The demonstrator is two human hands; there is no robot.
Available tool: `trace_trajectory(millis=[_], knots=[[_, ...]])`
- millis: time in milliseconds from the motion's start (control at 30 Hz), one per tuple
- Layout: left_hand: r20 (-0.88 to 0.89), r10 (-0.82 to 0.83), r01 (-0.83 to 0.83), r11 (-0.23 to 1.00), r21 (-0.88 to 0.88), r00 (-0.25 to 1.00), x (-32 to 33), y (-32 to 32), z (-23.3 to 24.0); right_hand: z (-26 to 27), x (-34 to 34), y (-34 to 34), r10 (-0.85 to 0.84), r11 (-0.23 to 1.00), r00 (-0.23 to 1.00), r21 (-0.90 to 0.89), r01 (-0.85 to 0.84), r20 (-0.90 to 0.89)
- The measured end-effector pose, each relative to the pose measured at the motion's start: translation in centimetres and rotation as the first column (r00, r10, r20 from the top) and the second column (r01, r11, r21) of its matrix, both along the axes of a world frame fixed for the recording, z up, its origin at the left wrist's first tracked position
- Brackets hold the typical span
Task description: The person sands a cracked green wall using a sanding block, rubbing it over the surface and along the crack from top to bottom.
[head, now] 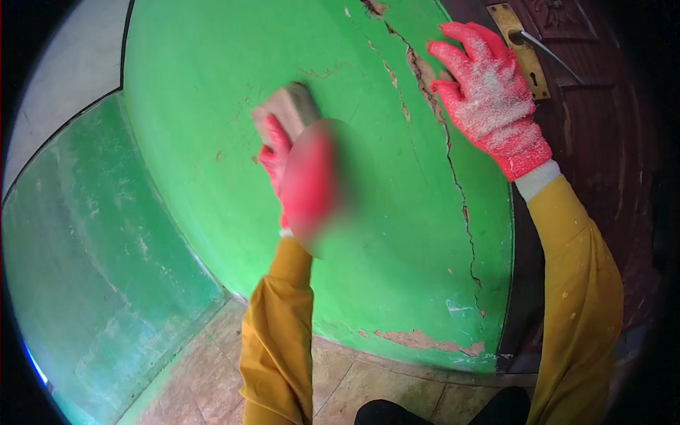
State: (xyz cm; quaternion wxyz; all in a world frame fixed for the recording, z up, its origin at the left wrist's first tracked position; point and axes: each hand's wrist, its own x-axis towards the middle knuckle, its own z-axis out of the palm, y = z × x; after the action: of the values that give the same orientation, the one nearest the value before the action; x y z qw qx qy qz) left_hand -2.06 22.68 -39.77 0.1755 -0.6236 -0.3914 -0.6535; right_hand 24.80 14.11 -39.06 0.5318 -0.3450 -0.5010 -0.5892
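Observation:
My left hand, in a red work glove and partly blurred, holds a brownish block against the green painted wall. What the block is made of cannot be told. My right hand, in a red glove coated with pale dust, is raised at the wall's right edge, fingers spread and bent. A small brownish thing shows between its thumb and fingers; whether it is held or part of the damaged wall is unclear. A long jagged crack with exposed plaster runs down the wall just left of this hand.
A dark wooden door with a brass lock plate and a lever handle stands at the right. Another green wall section meets this wall at the left. Flaked paint shows low down, above the tiled floor.

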Motion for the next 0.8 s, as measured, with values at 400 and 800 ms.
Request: trace_trajectory(millis=[400, 800], knots=[[-0.501, -0.023, 0.1, 0.987, 0.128, 0.865, -2.1, 0.2, -8.1, -0.1, 0.2, 0.5, -0.034, 0.999, 0.999, 0.017, 0.033, 0.014], [-0.528, -0.24, 0.353, 0.928, 0.124, 0.815, 0.7, -0.9, -15.0, -0.1, -3.2, -1.7, -0.031, 0.99, 0.999, 0.138, 0.036, -0.038]])
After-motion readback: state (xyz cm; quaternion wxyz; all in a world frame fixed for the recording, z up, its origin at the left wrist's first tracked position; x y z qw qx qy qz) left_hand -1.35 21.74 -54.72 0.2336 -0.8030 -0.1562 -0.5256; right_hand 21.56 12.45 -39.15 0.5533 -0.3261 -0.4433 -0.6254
